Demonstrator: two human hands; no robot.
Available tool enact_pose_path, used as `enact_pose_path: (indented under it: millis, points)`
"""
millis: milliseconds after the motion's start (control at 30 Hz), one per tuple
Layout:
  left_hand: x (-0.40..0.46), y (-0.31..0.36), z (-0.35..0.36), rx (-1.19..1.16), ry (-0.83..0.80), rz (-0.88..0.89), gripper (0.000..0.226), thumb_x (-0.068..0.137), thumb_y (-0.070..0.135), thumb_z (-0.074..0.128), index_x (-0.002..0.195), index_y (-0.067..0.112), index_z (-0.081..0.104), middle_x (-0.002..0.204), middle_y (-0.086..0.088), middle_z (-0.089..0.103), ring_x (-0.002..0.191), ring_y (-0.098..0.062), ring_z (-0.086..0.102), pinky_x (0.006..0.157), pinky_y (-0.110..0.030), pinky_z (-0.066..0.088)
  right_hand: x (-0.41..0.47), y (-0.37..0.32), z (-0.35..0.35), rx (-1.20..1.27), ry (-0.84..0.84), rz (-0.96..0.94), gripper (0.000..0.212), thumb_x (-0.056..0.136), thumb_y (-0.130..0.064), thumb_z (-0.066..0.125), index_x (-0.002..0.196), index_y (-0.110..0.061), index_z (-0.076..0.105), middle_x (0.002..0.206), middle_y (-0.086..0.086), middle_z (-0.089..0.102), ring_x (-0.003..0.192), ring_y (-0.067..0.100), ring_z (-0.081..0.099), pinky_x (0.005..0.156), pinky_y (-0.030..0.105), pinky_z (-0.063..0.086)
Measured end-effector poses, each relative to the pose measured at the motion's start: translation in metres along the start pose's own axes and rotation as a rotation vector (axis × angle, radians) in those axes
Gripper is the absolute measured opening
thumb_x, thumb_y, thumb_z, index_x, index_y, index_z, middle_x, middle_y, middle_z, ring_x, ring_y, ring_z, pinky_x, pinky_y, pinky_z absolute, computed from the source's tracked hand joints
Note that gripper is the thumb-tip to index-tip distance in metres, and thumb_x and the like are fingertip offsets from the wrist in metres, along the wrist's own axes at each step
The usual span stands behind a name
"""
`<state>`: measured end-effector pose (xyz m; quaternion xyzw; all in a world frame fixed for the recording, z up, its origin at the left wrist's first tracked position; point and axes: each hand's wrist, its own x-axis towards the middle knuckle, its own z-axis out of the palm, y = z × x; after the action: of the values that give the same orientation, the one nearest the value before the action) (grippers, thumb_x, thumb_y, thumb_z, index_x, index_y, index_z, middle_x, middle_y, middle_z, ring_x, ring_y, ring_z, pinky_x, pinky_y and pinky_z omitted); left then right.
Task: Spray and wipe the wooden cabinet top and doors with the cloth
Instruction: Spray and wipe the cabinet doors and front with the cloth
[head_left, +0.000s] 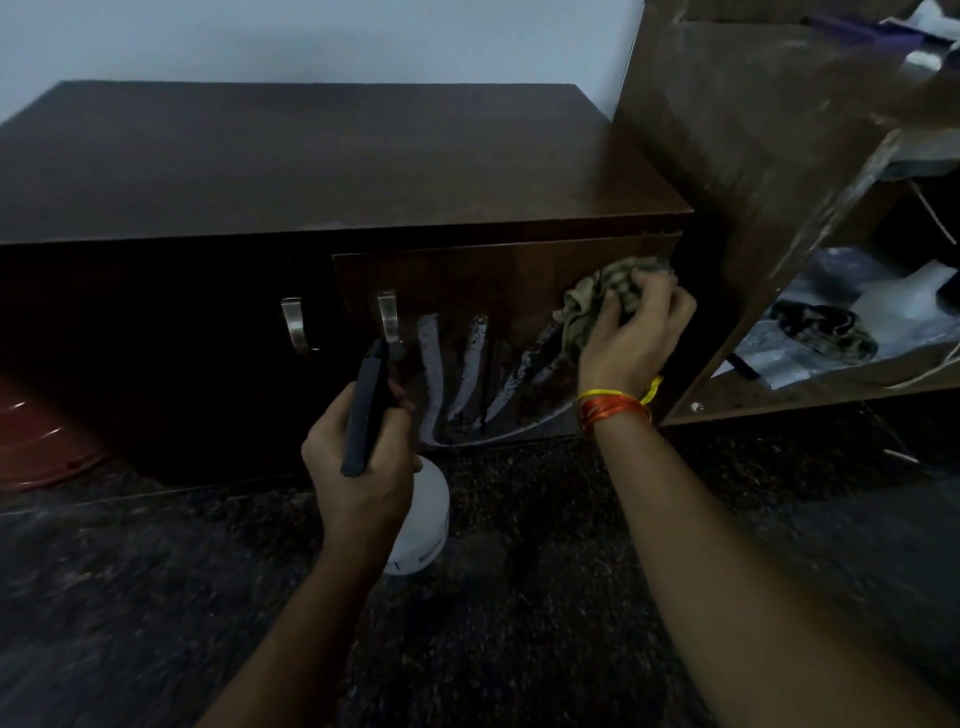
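Wiping right door (498, 312) of wooden cabinet (332, 171) now: your right hand (636, 332) is bunching cloth (597, 296) against door's upper right corner, fingers curled round it. Your left hand (358, 457) is gripping spray bottle (421, 519) by its neck, dark trigger head up. Cloth is looking soft, limp, light; keep gripping it mid-wad so edges are not trailing. Wet streaks (467, 364) are running down door below, possibly foam, lighting too dim to tell. Bottle is likely slippery when wet.
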<state>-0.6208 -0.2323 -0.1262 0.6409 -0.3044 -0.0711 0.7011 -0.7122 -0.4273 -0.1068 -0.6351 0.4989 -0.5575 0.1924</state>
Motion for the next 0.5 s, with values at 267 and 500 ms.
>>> enact_pose_path:
  millis: [267, 500]
  points:
    - [0.001, -0.003, -0.012, 0.034, 0.024, -0.021, 0.012, 0.088, 0.019, 0.051, 0.081, 0.024, 0.059, 0.072, -0.013, 0.055, 0.046, -0.027, 0.046, 0.048, -0.019, 0.043, -0.019, -0.031, 0.013, 0.090, 0.039, 0.014, 0.028, 0.077, 0.002, 0.063, 0.103, -0.006, 0.060, 0.115, 0.016, 0.049, 0.103, 0.031, 0.056, 0.089, 0.023, 0.041]
    - [0.001, -0.006, -0.022, 0.041, 0.035, -0.018, 0.011, 0.082, 0.034, 0.052, 0.077, 0.027, 0.060, 0.067, -0.015, 0.053, 0.045, -0.031, 0.045, 0.043, -0.028, 0.043, -0.054, -0.035, 0.026, 0.023, -0.130, -0.117, 0.026, 0.081, -0.003, 0.067, 0.105, -0.005, 0.059, 0.117, 0.018, 0.046, 0.102, 0.033, 0.054, 0.086, 0.036, 0.047]
